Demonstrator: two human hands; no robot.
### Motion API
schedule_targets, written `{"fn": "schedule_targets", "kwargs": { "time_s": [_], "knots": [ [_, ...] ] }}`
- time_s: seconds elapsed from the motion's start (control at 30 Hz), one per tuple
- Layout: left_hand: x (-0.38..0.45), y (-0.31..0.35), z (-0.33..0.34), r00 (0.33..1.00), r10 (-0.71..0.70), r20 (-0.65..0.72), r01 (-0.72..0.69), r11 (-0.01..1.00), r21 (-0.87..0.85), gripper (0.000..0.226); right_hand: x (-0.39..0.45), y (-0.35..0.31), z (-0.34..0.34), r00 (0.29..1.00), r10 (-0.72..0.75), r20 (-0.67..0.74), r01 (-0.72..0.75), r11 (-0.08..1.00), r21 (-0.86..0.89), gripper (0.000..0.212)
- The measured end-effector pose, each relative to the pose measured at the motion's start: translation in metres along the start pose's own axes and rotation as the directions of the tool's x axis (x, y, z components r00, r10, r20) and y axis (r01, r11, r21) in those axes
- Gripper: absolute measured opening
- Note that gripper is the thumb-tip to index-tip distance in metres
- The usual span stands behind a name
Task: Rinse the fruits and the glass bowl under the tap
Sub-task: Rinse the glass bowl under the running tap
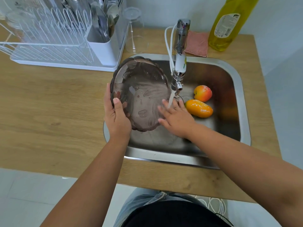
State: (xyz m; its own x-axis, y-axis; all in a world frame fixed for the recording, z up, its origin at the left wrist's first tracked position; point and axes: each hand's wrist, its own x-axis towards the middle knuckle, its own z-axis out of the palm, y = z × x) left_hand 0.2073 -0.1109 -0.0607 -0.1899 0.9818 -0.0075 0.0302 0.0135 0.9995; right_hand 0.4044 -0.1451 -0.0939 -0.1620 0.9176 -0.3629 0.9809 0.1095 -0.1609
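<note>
A smoky, scalloped glass bowl (141, 90) is tilted over the left side of the steel sink (229, 72). My left hand (117, 118) grips its left rim, thumb inside. My right hand (175, 118) lies flat with fingers spread against the bowl's inner right side, under the water stream falling from the tap (179, 63). Two fruits rest on the sink floor to the right: a red-yellow apple (203, 93) and an orange mango (199, 108), both wet.
A white dish rack (57, 51) with a cutlery holder (101, 45) stands on the wooden counter (49, 104) at back left. An upturned glass (135, 30), a pink cloth (197, 44) and a yellow soap bottle (227, 25) sit behind the sink.
</note>
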Motion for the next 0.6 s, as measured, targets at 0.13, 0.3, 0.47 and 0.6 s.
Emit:
{"fn": "schedule_targets", "kwargs": {
  "time_s": [0.13,0.3,0.47,0.6],
  "knots": [
    [-0.001,-0.003,0.005,0.998,-0.054,0.032,0.056,0.996,-0.069,0.042,-0.012,-0.042,-0.01,0.97,-0.244,0.015,0.223,0.907,0.356,0.054],
    [-0.003,-0.005,0.008,0.994,-0.103,0.038,0.106,0.986,-0.126,0.042,-0.006,-0.044,-0.014,0.961,-0.276,0.026,0.251,0.906,0.341,0.053],
    [-0.004,-0.005,0.009,0.98,-0.198,0.012,0.197,0.963,-0.182,0.038,-0.012,-0.006,-0.014,0.998,0.052,-0.019,-0.052,0.999,0.002,0.058],
    [-0.008,-0.012,0.018,0.961,-0.277,0.02,0.274,0.937,-0.218,0.036,-0.022,-0.042,-0.025,0.992,-0.124,0.009,0.121,0.98,0.156,0.054]
  ]
}}
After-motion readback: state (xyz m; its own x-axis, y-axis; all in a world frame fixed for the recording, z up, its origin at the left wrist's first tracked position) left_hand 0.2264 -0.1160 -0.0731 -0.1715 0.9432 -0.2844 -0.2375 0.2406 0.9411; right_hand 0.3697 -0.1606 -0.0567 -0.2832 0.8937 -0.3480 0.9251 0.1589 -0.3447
